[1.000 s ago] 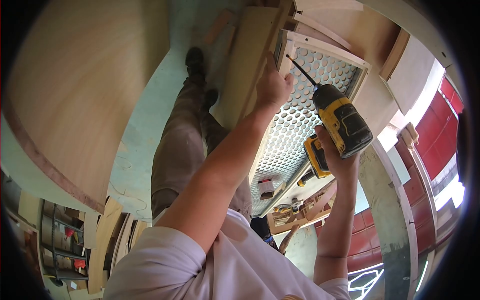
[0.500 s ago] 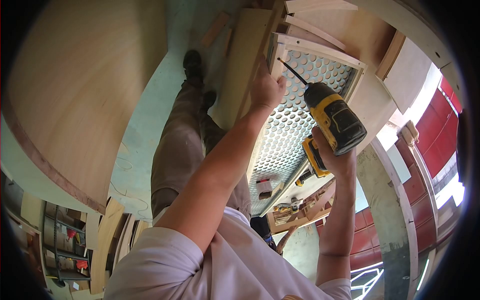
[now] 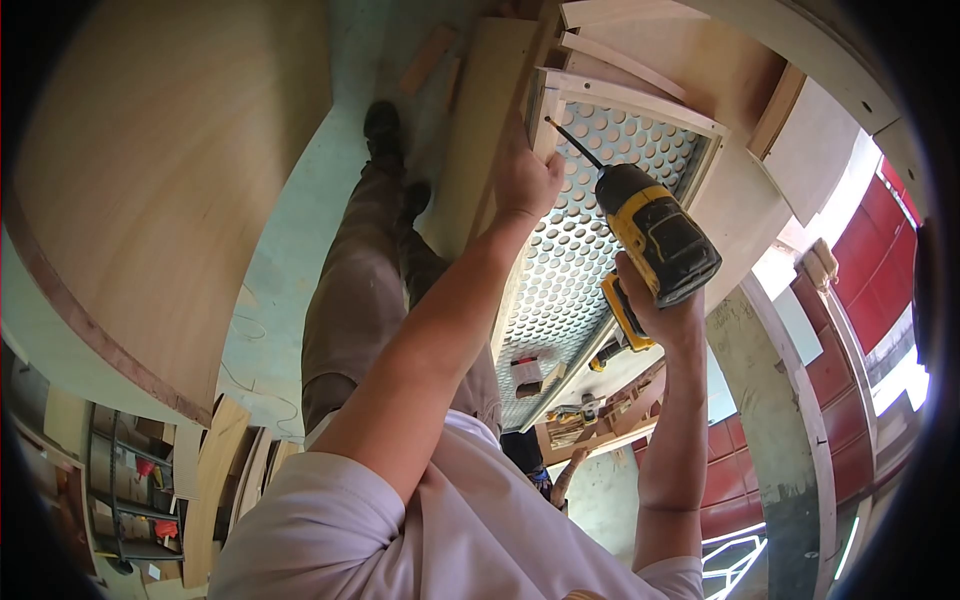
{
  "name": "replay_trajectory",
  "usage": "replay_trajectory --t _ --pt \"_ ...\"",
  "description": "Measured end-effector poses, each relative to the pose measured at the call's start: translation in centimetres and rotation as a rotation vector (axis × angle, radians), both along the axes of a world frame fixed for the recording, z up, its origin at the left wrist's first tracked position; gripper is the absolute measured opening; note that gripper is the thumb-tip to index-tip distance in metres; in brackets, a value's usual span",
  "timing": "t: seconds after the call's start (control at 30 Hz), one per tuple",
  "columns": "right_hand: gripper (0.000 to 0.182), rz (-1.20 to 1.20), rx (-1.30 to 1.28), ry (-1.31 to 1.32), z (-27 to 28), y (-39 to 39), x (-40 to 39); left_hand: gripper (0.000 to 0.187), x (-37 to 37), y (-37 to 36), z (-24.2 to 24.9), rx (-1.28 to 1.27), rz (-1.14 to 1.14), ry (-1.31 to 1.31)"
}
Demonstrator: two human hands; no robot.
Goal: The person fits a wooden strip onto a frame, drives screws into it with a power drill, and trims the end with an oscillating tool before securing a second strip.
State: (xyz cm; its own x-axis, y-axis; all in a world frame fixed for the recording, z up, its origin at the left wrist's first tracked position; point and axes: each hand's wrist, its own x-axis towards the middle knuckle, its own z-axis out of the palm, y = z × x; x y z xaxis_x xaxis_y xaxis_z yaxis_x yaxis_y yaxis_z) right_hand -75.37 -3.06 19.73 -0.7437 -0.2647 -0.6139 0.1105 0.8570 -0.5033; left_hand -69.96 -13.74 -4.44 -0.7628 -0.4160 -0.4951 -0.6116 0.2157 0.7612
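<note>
Held in the right hand [image 3: 665, 315], fingers wrapped around its handle, is a yellow-and-black power driver [image 3: 660, 240], its body sloping so that the long bit [image 3: 577, 142] points at the near corner of a pale wooden frame [image 3: 650, 104]. Contact between tip and timber cannot be confirmed. The left hand [image 3: 528, 187] grasps the frame's side rail just beside the tip — a position that appears chosen to brace the rail while leaving the bit clear of the fingers. The slanted grip on the driver seems to serve alignment with the rail.

Surface: a perforated sheet [image 3: 570, 240], with rows of round holes, spans the inside of the frame; whether it belongs to the frame or to a desk beneath cannot be told. Further along it rests a small red-and-dark box [image 3: 524, 371], with a second yellow power tool [image 3: 605, 356] near the far rail.

Room: a large curved wooden panel [image 3: 165, 180] stands over a pale green floor [image 3: 270, 290], where a loose offcut [image 3: 428, 58] lies. Boards [image 3: 215, 455] lean beside a dark shelving rack [image 3: 120, 505]; red panels [image 3: 866, 255] line the opposite side — another person's arm [image 3: 567, 478] shows beyond the surface, apart from both hands
</note>
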Motion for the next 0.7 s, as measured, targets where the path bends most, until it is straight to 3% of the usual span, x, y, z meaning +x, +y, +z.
replay_trajectory --t 0.6,0.7 --pt "0.025 -0.054 0.075 -0.031 0.3 -1.3 -0.8 0.076 0.1 0.1 0.0 -0.012 -0.008 -0.012" --pt "0.025 0.038 -0.003 0.047 0.4 -1.2 -1.2 0.076 0.1 0.2 -0.2 -0.018 -0.004 -0.001"
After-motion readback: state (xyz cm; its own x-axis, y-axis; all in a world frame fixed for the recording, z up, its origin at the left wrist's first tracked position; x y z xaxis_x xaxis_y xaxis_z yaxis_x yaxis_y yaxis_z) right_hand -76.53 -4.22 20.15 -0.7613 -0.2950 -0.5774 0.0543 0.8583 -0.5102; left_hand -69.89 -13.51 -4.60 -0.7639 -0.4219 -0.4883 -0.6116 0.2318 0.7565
